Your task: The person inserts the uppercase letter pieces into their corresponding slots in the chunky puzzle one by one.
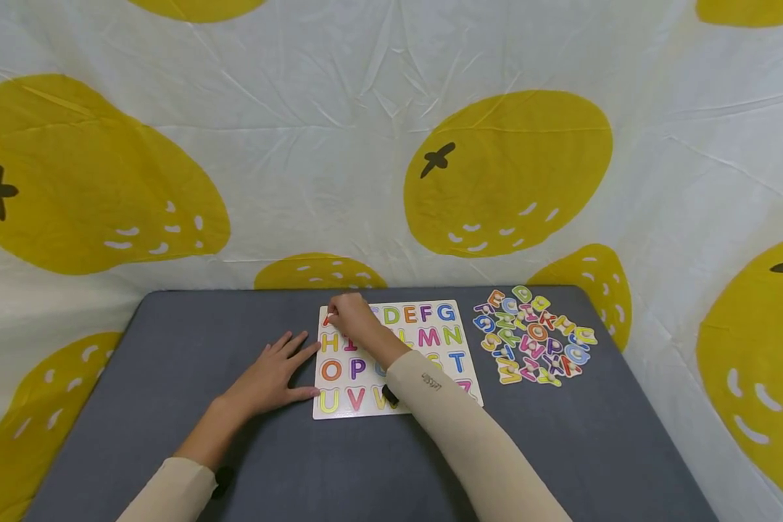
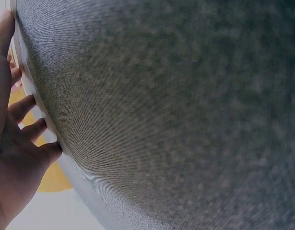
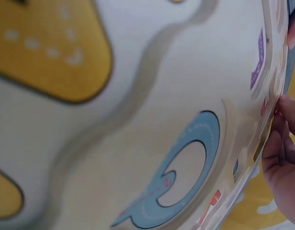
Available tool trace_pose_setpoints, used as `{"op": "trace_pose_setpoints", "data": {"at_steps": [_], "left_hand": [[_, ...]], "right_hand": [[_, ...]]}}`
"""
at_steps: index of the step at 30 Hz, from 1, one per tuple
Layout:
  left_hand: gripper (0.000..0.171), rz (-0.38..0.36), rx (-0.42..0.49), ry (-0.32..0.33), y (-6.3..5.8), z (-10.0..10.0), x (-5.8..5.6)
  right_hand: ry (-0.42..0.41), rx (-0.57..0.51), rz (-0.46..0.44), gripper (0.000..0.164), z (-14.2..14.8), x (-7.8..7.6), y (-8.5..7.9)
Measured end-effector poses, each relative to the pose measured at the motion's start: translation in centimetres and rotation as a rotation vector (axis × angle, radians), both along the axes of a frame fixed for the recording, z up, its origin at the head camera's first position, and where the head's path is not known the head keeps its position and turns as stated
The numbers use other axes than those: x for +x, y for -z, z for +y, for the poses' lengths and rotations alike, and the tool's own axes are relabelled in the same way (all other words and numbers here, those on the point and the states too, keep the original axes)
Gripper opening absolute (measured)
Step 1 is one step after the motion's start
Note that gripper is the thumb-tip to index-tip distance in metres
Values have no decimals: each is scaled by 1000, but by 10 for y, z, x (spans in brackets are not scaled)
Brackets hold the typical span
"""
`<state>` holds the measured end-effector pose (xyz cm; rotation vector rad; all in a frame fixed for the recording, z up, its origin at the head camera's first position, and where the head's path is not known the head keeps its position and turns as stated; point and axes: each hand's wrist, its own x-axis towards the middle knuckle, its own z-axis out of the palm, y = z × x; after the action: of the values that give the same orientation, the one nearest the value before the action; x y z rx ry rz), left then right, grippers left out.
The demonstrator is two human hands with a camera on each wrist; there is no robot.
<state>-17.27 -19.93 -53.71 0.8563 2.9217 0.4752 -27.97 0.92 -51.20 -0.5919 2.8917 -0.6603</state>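
A white alphabet puzzle board (image 1: 401,395) with rows of coloured capital letters lies flat on the table. My left hand (image 1: 270,377) rests with fingers spread at the board's left edge, its thumb and index fingertip against the edge. In the left wrist view, the left hand (image 2: 18,143) lies on the grey surface. My right hand (image 1: 359,320) is over the board's top left corner, by the red A. Its thumb and fingers pinch what seems a small letter piece, mostly hidden. The right wrist view shows the right hand (image 3: 284,148) low at the board's far side.
A pile of loose coloured letter pieces (image 1: 536,332) lies right of the board, some overlapping. Everything stands on a dark grey table (image 1: 287,464). Behind it hangs a white curtain (image 1: 313,181) with large yellow fruit shapes. The right forearm crosses over the board's lower right.
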Motion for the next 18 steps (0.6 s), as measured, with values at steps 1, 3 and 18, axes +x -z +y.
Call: {"op": "trace_pose_setpoints", "data": {"at_steps": [1, 3, 18], "left_hand": [[89, 0, 3, 0, 0, 0, 0], [89, 3, 3, 0, 0, 1, 1], [89, -33, -20, -17, -6, 3, 1]], "right_hand": [[1, 18, 4, 9, -1, 1, 0], [1, 42, 1, 10, -1, 3, -2], [-3, -216, -1, 24, 49, 5, -21]]}}
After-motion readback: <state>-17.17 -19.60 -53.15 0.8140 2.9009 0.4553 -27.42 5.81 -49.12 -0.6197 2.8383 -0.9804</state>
